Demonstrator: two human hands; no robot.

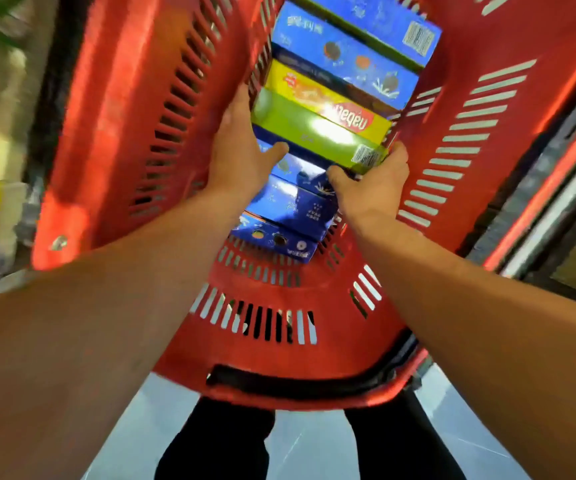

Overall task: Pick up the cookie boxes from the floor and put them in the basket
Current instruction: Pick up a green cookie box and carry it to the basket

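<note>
Basket: a red slotted plastic basket (113,109), seen from above, with a black handle (314,386) lying along its near rim.
Green box: a green and yellow cookie box (317,131) sits inside the basket, on top of the boxes below it, held at both ends.
Left hand: the left hand (241,157) lies against the green box's left end, fingers reaching along it and thumb spread across the front edge; grip on the box, fairly loose.
Right hand: the right hand (373,188) has its grip curled round the green box's right end, by the barcode.
Blue boxes: blue cookie boxes (293,216) are stacked inside the basket nearer than the green box; more blue boxes (345,57) lie beyond it.
Floor: pale tiled floor (162,410) shows below the basket's near rim, with dark trouser legs (217,445) on it.
Surroundings: blurred beyond the basket on both sides.
</note>
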